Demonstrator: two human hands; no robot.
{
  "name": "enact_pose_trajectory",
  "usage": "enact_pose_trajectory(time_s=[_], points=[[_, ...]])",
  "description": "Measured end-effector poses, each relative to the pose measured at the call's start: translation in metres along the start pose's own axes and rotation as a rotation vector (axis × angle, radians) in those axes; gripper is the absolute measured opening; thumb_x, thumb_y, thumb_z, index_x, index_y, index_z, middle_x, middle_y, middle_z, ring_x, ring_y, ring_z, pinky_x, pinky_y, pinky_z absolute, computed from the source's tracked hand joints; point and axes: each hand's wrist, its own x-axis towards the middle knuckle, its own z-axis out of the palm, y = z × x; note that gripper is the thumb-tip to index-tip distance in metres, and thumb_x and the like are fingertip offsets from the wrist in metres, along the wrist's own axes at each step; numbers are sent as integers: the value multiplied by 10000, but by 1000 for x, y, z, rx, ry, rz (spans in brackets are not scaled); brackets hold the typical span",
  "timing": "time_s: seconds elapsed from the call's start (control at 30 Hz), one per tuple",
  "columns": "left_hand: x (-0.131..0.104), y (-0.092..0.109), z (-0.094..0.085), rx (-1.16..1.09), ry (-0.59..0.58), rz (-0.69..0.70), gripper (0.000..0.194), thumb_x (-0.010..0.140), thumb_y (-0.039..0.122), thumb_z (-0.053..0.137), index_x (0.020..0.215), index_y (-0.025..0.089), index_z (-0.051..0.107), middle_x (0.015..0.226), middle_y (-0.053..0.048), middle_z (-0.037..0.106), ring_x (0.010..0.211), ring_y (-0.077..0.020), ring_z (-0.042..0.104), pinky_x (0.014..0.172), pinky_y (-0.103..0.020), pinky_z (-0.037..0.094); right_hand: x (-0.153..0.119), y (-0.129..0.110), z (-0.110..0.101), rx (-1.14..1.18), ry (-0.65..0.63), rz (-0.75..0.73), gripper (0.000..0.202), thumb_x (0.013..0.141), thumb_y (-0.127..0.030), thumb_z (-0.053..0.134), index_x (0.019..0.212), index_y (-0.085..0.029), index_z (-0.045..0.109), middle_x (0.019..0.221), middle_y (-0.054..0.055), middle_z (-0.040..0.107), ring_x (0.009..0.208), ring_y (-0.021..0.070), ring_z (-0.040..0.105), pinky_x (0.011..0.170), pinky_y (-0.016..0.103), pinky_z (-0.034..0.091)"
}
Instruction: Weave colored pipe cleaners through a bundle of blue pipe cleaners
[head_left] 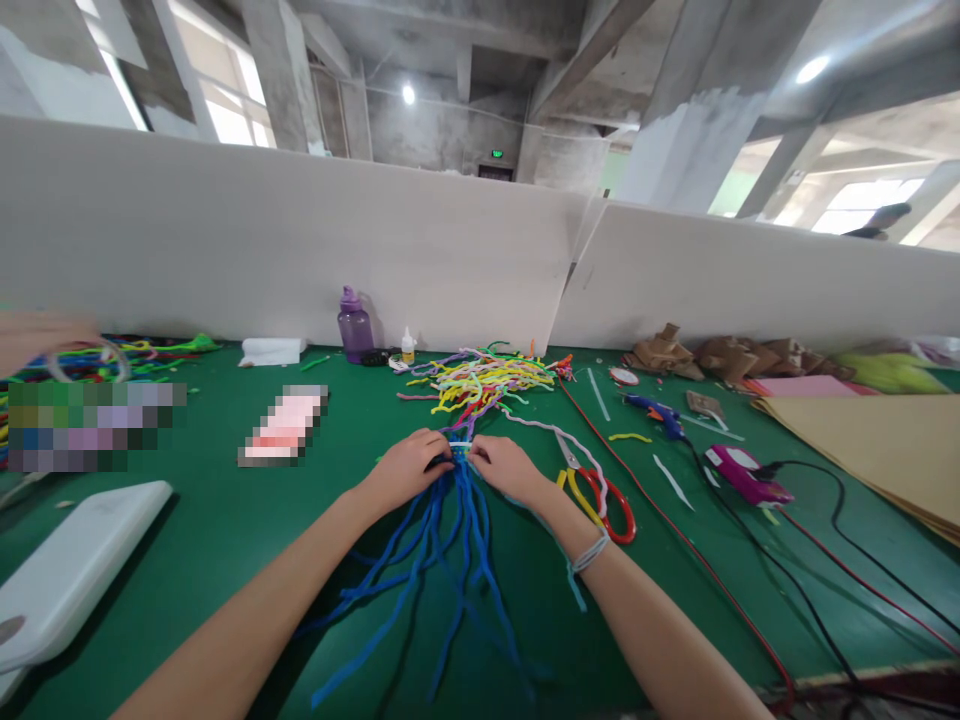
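Note:
My left hand [412, 465] and my right hand [510, 468] meet at the middle of the table, fingers closed. Between them they pinch the gathered top of a bunch of blue pipe cleaners [431, 545], where a pale band [460, 445] runs across. The loose blue ends fan out toward me over the green table [217, 550]. Just beyond my fingers lies a pile of multicoloured pipe cleaners [487, 385], mostly yellow, pink and purple. Red-handled scissors [619, 515] rest beside my right wrist, a pale pink pipe cleaner across them. My fingers partly hide the gathered part.
Rightward are a blue glue gun [656, 410], a magenta box [746, 475] with cables and brown paper sheets [877, 440]. A purple bottle [355, 325] stands by the white partition [300, 230]. Leftward are a phone [285, 425], a white device [75, 570] and another person's blurred hand [41, 335].

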Motion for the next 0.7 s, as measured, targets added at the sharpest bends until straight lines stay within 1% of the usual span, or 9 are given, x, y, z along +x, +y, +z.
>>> enact_pose_trajectory(time_s=[0.13, 0.3, 0.43, 0.57, 0.7], points=[[0, -5, -2, -33, 1, 2, 173, 922, 201, 443, 922, 187, 616, 933, -46, 641, 925, -176, 563, 863, -314, 458, -1, 1, -1, 1, -13, -9, 130, 892, -202, 473, 892, -193, 603, 875, 11, 663, 791, 130, 579, 674, 212, 341], [-1, -8, -4, -37, -8, 20, 160, 860, 119, 480, 881, 185, 625, 925, -46, 646, 918, -176, 575, 862, -311, 467, -2, -3, -3, -42, -17, 5, 168, 916, -229, 442, 945, -198, 604, 909, 38, 664, 836, 154, 584, 693, 234, 334], [-2, -9, -6, -4, -25, 36, 143, 855, 117, 487, 849, 182, 614, 928, -52, 640, 934, -184, 572, 871, -313, 465, -3, -3, -6, -65, -35, -13, 152, 899, -205, 456, 942, -204, 602, 928, 30, 665, 864, 150, 588, 705, 226, 338], [-2, -8, -8, 48, -58, 58, 164, 882, 125, 457, 879, 177, 613, 956, -62, 636, 958, -189, 565, 892, -319, 456, -4, -4, -5, -108, -41, -18, 133, 887, -198, 468, 936, -201, 591, 933, 28, 661, 856, 150, 587, 696, 226, 350], [0, -4, -8, 108, -75, 65, 185, 896, 111, 418, 877, 160, 596, 960, -81, 621, 959, -205, 547, 848, -324, 464, -3, -9, -2, -189, -24, -7, 164, 911, -201, 418, 949, -182, 577, 933, 61, 647, 850, 176, 579, 692, 253, 374]])
